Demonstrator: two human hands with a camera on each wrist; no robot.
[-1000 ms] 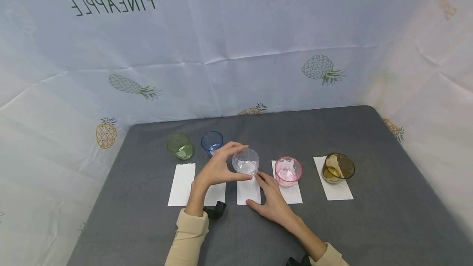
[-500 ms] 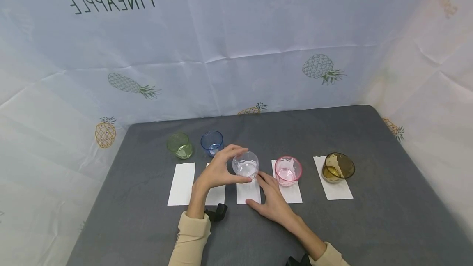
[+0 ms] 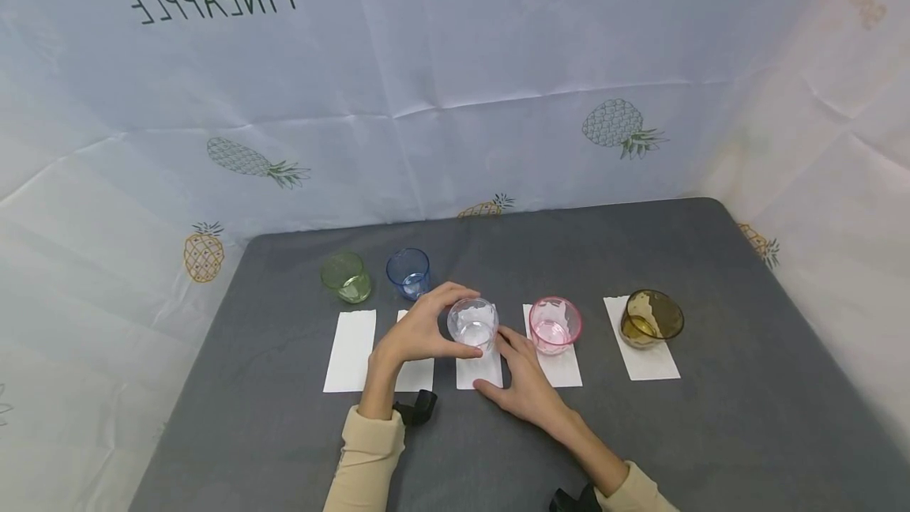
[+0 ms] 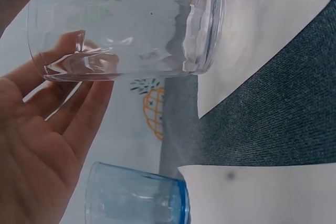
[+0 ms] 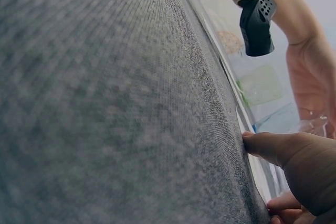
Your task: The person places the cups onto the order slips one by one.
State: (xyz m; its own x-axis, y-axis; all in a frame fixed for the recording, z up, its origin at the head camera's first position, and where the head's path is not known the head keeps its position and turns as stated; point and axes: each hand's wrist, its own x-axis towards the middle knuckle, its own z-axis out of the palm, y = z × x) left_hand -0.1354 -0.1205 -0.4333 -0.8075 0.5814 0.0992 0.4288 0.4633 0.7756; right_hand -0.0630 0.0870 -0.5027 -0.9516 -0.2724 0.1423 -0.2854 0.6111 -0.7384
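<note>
My left hand (image 3: 419, 332) grips a clear glass (image 3: 472, 324) by its sides, thumb in front and fingers behind. In the left wrist view the glass (image 4: 136, 30) has its base at or just above a white paper sheet (image 4: 257, 35); I cannot tell if they touch. My right hand (image 3: 528, 387) rests on the table to the right of the same sheet (image 3: 478, 374). Its thumb (image 5: 273, 145) lies at the sheet's near edge and its fingertips are by the glass's lower right side. A pink-rimmed glass (image 3: 554, 330) stands just right, on another sheet.
A brown glass (image 3: 643, 326) stands on a sheet at the far right. Behind the left sheets stand a green glass (image 3: 346, 279) and a blue glass (image 3: 408, 275). A bare white sheet (image 3: 350, 350) lies at left. Patterned cloth (image 3: 426, 141) hangs behind the grey table (image 3: 711, 433).
The left hand has lowered the clear glass slightly toward the sheet, and it is more upright. The right hand has hardly moved. The head view has tilted down a little.
</note>
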